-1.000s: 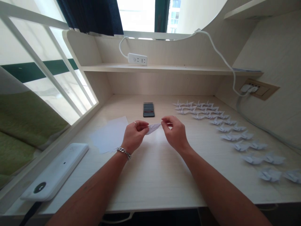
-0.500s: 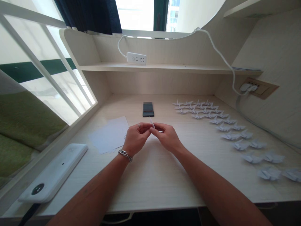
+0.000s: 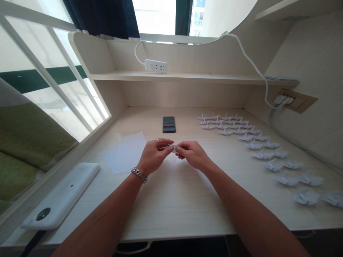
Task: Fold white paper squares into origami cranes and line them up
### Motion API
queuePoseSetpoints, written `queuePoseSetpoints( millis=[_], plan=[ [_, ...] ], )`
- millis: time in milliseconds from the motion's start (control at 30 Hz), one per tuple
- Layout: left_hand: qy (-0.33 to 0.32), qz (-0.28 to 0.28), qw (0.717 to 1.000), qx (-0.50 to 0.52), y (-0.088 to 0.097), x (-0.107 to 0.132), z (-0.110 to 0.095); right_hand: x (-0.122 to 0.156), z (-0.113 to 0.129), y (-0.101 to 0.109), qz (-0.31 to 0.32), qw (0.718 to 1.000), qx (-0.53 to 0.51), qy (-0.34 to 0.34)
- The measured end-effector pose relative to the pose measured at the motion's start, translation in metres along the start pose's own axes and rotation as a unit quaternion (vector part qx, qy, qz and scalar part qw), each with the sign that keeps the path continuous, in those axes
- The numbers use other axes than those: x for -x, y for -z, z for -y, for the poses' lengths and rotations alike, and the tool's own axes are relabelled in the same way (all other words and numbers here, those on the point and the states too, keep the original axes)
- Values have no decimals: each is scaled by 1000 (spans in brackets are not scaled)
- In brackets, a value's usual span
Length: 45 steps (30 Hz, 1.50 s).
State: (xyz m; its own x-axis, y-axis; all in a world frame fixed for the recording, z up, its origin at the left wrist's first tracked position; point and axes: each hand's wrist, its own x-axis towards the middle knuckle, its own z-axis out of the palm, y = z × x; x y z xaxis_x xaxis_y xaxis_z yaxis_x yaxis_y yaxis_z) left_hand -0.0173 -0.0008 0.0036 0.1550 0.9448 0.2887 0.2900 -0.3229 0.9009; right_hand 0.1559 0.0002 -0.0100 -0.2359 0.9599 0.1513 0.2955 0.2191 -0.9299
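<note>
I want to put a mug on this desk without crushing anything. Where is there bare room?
Bare desktop runs along the near edge, between the forearms and out to the white flat device. Another free strip lies at the back, left of the phone. The right side is crowded with paper cranes. Loose sheets lie beside the left hand.

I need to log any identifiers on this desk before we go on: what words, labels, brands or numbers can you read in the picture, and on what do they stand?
No text can be read.
Phone: screen blurred, unreadable.
Power strip: only sockets and a button show, no legible marking.
White flat device: faint raised mark near its far end, too faint to read; a dark round spot near the close end, no letters.
Wall socket plate: no readable label.
Folded paper between left hand and right hand: blank.
</note>
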Motion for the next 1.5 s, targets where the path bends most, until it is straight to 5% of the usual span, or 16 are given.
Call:
queuePoseSetpoints(
  millis=[100, 333, 700, 1067, 1333, 1500],
  plan=[
    [25, 49, 998, 32, -1, 0, 1, 1, 2, 0, 19, 1000, -1, 0],
    [46, 33, 997, 51, -2, 0, -2, 2, 4, -3, -55, 996, -71, 21],
    [74, 59, 992, 87, 3, 1, -9, 3, 6, 0, -20, 991, -132, 12],
    [26, 46, 996, 73, 5, 3, -10, 6, 15, 4, -6, 972, -231, -36],
    [39, 45, 992, 110, 0, 2, -3, 6, 11, 7, -1, 999, -42, 34],
    [49, 36, 991, 122, -1, 1, -1, 9, 14, 7, -33, 990, 98, 99]
  ],
)
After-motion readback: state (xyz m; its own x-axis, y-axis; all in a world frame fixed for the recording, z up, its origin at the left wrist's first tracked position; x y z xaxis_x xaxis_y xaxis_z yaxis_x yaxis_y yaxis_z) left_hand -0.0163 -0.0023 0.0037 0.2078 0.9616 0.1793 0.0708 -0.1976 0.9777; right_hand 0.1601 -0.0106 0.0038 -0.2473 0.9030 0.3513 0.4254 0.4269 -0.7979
